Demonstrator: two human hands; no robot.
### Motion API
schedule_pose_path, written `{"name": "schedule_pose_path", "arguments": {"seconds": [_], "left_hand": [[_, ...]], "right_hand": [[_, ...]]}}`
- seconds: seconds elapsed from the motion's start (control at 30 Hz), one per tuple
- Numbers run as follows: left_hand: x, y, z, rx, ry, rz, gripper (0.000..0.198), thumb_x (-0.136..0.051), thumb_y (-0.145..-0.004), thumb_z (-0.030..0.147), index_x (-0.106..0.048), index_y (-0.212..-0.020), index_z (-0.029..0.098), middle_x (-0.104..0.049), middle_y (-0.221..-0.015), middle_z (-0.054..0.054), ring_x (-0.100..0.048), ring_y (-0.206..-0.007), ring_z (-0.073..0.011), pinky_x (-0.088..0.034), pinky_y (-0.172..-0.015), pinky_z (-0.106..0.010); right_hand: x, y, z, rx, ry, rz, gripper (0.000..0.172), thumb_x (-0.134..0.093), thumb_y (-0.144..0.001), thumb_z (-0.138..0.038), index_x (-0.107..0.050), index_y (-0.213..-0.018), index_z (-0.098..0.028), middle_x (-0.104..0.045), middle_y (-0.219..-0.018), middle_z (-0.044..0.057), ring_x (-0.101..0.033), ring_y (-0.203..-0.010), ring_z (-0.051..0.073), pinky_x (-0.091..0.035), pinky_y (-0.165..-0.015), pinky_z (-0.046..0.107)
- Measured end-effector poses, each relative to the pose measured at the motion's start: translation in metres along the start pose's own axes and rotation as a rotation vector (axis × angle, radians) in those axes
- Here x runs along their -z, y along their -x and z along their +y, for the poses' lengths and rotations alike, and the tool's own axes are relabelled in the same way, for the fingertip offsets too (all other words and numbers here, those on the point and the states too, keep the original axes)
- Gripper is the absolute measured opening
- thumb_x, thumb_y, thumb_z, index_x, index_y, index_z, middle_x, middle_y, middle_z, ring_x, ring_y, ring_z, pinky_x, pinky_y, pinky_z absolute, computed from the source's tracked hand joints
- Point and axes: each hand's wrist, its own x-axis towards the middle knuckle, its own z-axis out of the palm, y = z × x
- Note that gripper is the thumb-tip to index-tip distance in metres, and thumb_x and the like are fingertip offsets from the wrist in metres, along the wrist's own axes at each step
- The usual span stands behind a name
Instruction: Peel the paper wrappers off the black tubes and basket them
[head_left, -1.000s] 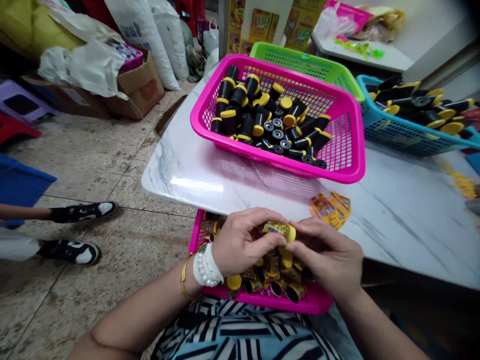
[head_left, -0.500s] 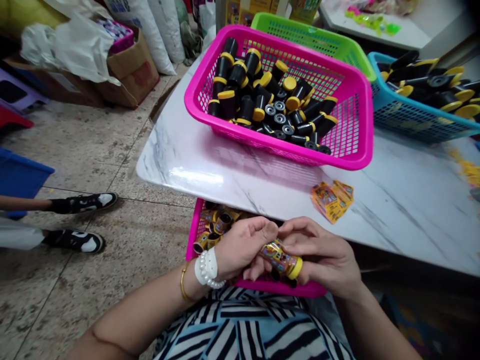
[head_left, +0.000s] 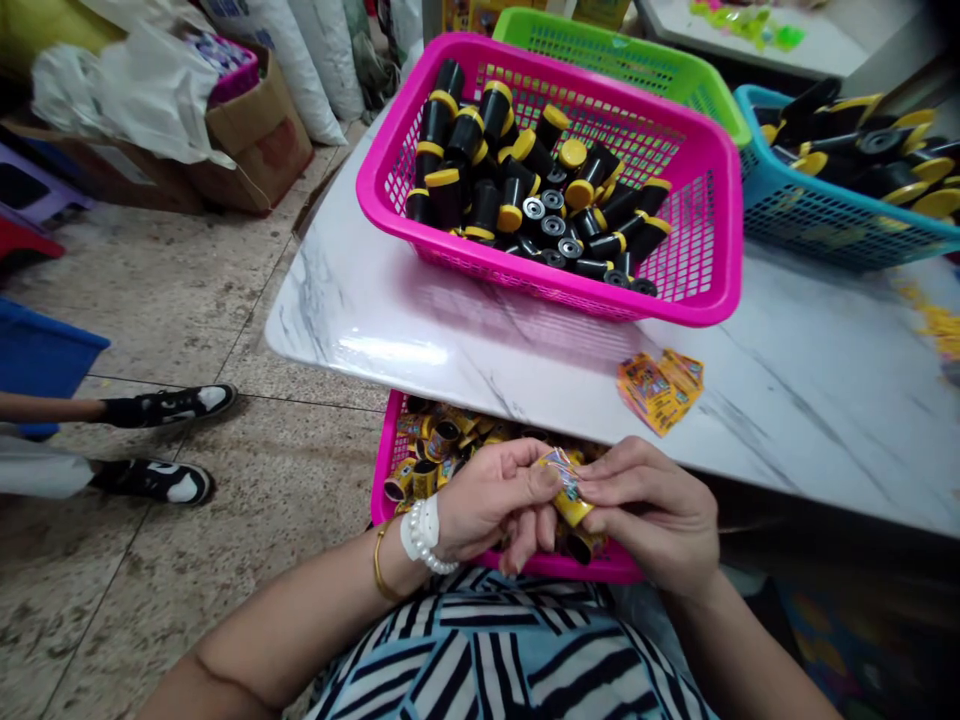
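Note:
My left hand (head_left: 491, 500) and my right hand (head_left: 651, 510) meet over my lap, both pinching one small tube with a colourful yellow label (head_left: 568, 493). The tube stands nearly upright between my fingertips. Under my hands a pink basket (head_left: 390, 455) on my lap holds several labelled tubes. On the marble table (head_left: 787, 400) a larger pink basket (head_left: 705, 270) holds several black tubes with yellow caps (head_left: 525, 200). A small stack of yellow labels (head_left: 660, 385) lies on the table just beyond my hands.
A green basket (head_left: 675, 85) and a blue basket (head_left: 817, 225) of black and yellow parts stand behind and right of the pink one. Another person's feet in black and white shoes (head_left: 161, 440) rest on the floor at left. Cardboard boxes and bags (head_left: 187, 100) line the far left.
The tube was held level above the lap basket, then lowered and tilted with its yellow cap down to the right; now it stands more upright between my fingertips. The view has tipped slightly downward.

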Motion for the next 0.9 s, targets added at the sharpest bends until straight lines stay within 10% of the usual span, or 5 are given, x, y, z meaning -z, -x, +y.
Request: {"name": "schedule_pose_path", "arguments": {"seconds": [0.67,0.9], "left_hand": [[0.005,-0.001,0.004,0.067,-0.035,0.165,0.050,-0.074,-0.077,0.062,-0.054,-0.079,0.017,-0.063,-0.047,0.003,-0.040,-0.023,-0.0058,-0.028,-0.024,-0.014],[0.010,-0.003,0.010,-0.003,-0.353,0.331,0.050,-0.069,-0.081,0.064,-0.055,-0.081,0.016,-0.064,-0.050,0.001,-0.050,-0.027,-0.0084,-0.034,-0.026,-0.014]], "right_hand": [[-0.013,0.007,-0.006,0.210,0.389,0.003,0.031,-0.071,-0.085,-0.005,-0.077,-0.107,-0.026,-0.074,-0.081,0.002,-0.072,-0.068,0.016,-0.063,-0.063,0.026],[0.030,-0.001,0.013,0.241,0.880,0.155,0.041,-0.076,-0.087,-0.019,-0.071,-0.127,-0.024,-0.073,-0.103,0.010,-0.069,-0.090,0.025,-0.058,-0.082,0.040]]}}
